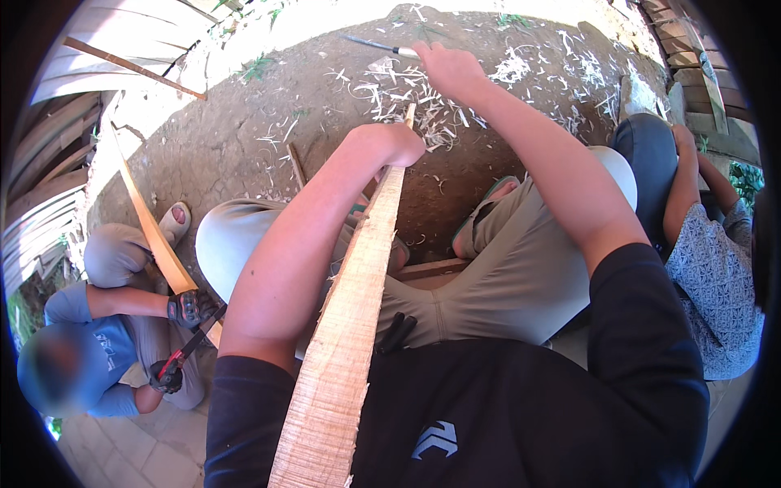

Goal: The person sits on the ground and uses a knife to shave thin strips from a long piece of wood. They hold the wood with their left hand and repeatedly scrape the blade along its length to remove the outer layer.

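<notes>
A long pale wooden board (350, 325) runs from the lower edge, along my chest and between my knees, tapering to a thin far tip. My left hand (394, 146) is wrapped round its narrow part, just short of that tip. Held out ahead and to the right, my right hand (447, 69) is closed round the light handle of a knife (374, 44). The knife's slim dark blade points left over the ground, apart from the board. Curled wood shavings (443, 122) lie on the dirt below both hands.
On the left a person in blue with dark gloves (187, 307) works on another tapered wooden strip (150, 224) with a red-and-black tool (183, 350). Another person in a patterned top (712, 276) sits close on my right. A wooden stick (297, 165) lies near my left knee.
</notes>
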A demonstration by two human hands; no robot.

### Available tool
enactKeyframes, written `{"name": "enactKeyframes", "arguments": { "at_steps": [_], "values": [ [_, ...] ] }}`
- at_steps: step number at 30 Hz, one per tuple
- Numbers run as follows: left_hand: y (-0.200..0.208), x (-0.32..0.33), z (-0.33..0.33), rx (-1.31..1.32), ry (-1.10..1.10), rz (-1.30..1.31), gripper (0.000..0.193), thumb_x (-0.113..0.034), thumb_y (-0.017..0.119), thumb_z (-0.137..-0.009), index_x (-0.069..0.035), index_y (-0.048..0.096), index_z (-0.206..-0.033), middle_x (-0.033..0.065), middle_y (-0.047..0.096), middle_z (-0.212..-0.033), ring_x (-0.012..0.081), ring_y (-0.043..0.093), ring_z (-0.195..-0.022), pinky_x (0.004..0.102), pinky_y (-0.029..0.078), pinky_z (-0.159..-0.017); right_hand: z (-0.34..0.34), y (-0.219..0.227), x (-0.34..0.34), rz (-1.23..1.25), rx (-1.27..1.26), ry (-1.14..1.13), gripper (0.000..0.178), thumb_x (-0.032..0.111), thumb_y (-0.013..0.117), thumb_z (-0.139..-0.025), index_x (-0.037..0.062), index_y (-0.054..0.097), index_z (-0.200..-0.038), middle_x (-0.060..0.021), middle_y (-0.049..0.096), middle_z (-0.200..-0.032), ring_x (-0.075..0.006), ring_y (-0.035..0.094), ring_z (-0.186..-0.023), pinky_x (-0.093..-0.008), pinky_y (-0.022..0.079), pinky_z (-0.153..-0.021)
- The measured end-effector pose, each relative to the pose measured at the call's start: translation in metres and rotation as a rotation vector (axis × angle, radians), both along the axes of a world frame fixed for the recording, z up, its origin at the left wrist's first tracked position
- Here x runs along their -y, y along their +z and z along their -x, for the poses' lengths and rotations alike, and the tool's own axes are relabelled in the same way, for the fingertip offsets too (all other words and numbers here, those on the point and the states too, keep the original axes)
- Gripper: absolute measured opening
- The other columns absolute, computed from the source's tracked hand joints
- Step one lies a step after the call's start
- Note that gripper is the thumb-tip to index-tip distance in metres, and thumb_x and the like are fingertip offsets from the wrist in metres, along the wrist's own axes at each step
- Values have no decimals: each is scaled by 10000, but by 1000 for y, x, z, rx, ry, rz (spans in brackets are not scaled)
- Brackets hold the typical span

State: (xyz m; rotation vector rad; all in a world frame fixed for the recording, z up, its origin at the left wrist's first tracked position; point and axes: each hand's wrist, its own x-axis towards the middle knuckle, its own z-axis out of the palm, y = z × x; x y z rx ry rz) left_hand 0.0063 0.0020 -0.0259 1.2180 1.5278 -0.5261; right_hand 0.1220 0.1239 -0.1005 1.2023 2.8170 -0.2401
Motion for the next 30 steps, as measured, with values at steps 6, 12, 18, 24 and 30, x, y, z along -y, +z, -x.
{"name": "enactKeyframes", "arguments": {
  "at_steps": [6, 12, 18, 24, 30],
  "values": [
    [20, -3, -7, 6, 18, -29, 411, -182, 375, -869, 91, 551, -1120, 213, 645, -992, 283, 680, -763, 378, 561, -675, -30, -30, -10, 106, 433, 193, 257, 172, 500, -917, 125, 537, -1167, -87, 659, -953, -253, 673, -868, -385, 531, -719],
    [-5, -1, 1, -13, -5, -14, 408, -184, 383, -863, 89, 554, -1114, 213, 648, -984, 282, 681, -757, 375, 560, -676, -9, -18, -7, -47, 46, 61, 222, 156, 526, -900, 158, 540, -1122, -89, 671, -972, -269, 676, -860, -438, 523, -727],
    [7, -2, -1, 14, 19, -24, 410, -178, 376, -863, 100, 549, -1111, 209, 648, -977, 277, 681, -764, 374, 558, -676, -26, -28, -15, 219, 264, 10, 233, 145, 528, -892, 140, 512, -1124, -116, 659, -926, -295, 668, -867, -434, 528, -704],
    [0, -1, 2, -8, 12, 2, 412, -171, 374, -865, 102, 542, -1125, 214, 642, -1005, 278, 679, -776, 377, 558, -677, -19, -18, -14, 3, 227, 57, 204, 153, 514, -901, 121, 522, -1102, -112, 664, -889, -299, 672, -844, -424, 534, -680],
    [10, -3, -4, 9, 42, -25, 409, -174, 378, -871, 95, 545, -1130, 220, 639, -1006, 282, 678, -779, 377, 557, -682, -21, -27, -12, 128, 44, -3, 199, 168, 525, -896, 133, 543, -1091, -91, 672, -911, -277, 679, -847, -427, 534, -705]
  ]
}}
